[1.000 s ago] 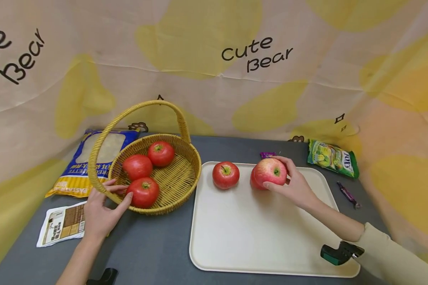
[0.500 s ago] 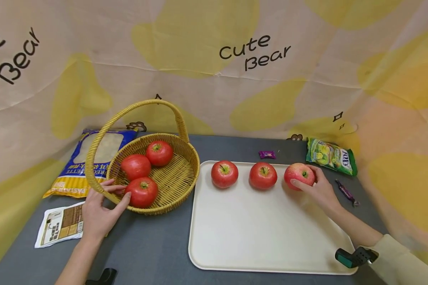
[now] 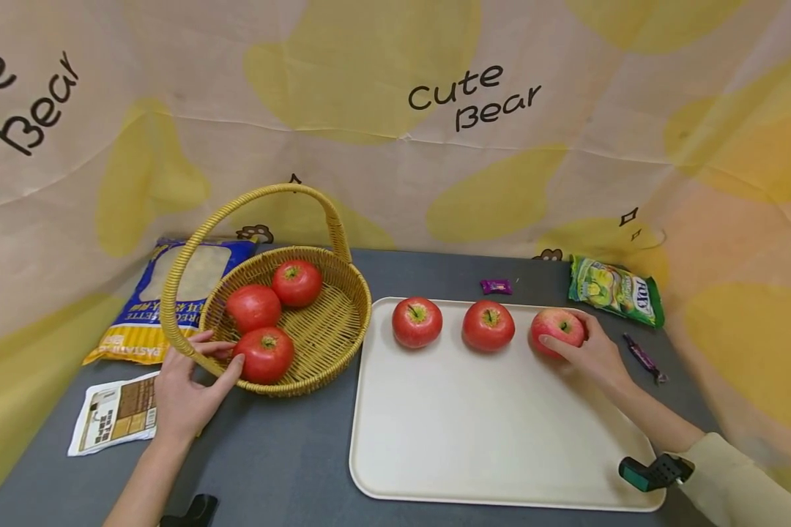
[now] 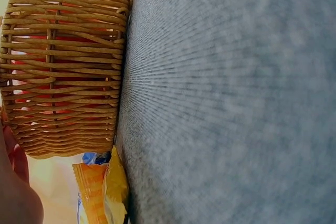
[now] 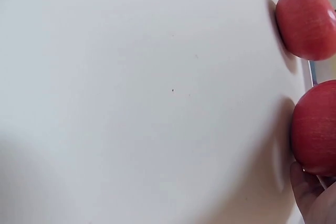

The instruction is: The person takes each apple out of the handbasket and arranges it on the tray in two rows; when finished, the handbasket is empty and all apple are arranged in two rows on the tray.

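Note:
In the head view, my right hand (image 3: 595,350) grips a red apple (image 3: 555,327) at the tray's back right, thumb in front and fingers behind. Two more apples, a middle one (image 3: 488,325) and a left one (image 3: 417,322), stand in a row with it on the cream tray (image 3: 501,439). My left hand (image 3: 187,391) holds the near-left rim of a yellow wicker basket (image 3: 329,329), by the foot of its handle. Its thumb lies beside the front apple (image 3: 266,355) of three inside. The right wrist view shows the held apple (image 5: 317,129) close to the tray surface.
A blue and yellow pasta bag (image 3: 138,315) lies behind the basket at left, with a white and brown packet (image 3: 115,417) nearer. Beyond the tray are a purple candy (image 3: 496,286), a green snack bag (image 3: 613,291) and a dark purple wrapped candy (image 3: 644,359).
My right hand has carried its apple rightward and down, from in front of the middle apple to the row's right end. The left hand stays on the basket.

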`<state>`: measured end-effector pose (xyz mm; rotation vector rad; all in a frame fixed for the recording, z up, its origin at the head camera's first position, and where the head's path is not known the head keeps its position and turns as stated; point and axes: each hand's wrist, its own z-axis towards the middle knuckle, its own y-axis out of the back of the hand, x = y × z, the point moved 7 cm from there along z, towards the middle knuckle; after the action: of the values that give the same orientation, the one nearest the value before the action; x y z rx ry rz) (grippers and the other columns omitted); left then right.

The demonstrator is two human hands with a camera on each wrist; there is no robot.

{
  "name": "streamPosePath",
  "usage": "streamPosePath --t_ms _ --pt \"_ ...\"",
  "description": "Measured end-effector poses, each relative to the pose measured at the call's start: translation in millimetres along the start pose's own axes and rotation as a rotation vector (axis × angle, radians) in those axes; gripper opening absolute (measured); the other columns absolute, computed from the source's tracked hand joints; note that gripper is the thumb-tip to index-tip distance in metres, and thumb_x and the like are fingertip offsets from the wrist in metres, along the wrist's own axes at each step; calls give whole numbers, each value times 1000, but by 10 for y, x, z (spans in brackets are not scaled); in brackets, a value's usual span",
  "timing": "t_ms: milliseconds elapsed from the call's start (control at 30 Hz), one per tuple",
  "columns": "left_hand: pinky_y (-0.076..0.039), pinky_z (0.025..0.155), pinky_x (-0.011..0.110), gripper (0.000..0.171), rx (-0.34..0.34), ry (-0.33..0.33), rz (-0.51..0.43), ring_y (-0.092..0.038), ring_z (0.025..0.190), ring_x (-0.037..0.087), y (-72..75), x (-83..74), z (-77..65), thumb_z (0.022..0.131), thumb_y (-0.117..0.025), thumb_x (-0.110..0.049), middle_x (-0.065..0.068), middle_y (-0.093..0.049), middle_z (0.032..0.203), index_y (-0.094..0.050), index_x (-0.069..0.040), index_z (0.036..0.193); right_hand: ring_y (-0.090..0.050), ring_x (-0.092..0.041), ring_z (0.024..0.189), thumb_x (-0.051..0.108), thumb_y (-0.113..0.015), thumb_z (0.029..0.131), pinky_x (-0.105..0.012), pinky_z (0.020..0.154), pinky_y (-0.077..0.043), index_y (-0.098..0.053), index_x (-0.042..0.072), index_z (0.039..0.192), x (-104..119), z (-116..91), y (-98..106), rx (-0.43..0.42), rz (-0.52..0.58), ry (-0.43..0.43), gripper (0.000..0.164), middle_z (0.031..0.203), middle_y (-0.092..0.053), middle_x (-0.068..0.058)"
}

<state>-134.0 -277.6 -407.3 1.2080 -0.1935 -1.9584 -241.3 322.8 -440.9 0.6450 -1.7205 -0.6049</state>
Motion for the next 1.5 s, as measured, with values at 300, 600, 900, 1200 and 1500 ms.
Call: streamPosePath --t_ms 300,600,900,1200,1500 --pt "-28 96 17 23 3 7 -1 -46 116 -2 10 9 -9 72 -82 -9 3 -66 93 -74 -5 93 -34 -46 126 62 -65 83 -60 95 -42 -15 4 152 2 26 -21 16 -12 -1 102 145 -31 -27" --pt "-35 94 42 24 21 35 26 -44 116 -3 21 -9 -32 73 -82 -12 10 -67 100 -74 -6 94 -36 -45 124 62 -64 83 -56 91 -47 -20 2 150 8 58 -43 8 -60 13 100 142 -34 -26" --pt "-35 96 51 27 64 69 44 -48 118 8 32 -11 -19 73 -84 -17 11 -67 107 -75 -10 98 -37 -45 124 62 -64 83 -56 91 -47 -22 0 149 33 80 -63 6 -74 25 100 141 -36 -27" --pt "-35 97 48 24 42 72 36 -48 117 4 40 -12 -3 74 -83 -17 13 -68 107 -75 -9 95 -44 -38 116 38 -66 92 -46 86 -49 -54 3 131 463 24 134 -223 -84 320 54 127 -52 -20" --pt "-34 98 34 20 22 56 37 -47 115 -2 22 -23 17 76 -81 -18 7 -69 101 -75 -10 93 -57 -18 100 22 -65 94 -11 82 -43 -68 9 108 1223 71 -15 -199 42 539 19 108 -64 -3"
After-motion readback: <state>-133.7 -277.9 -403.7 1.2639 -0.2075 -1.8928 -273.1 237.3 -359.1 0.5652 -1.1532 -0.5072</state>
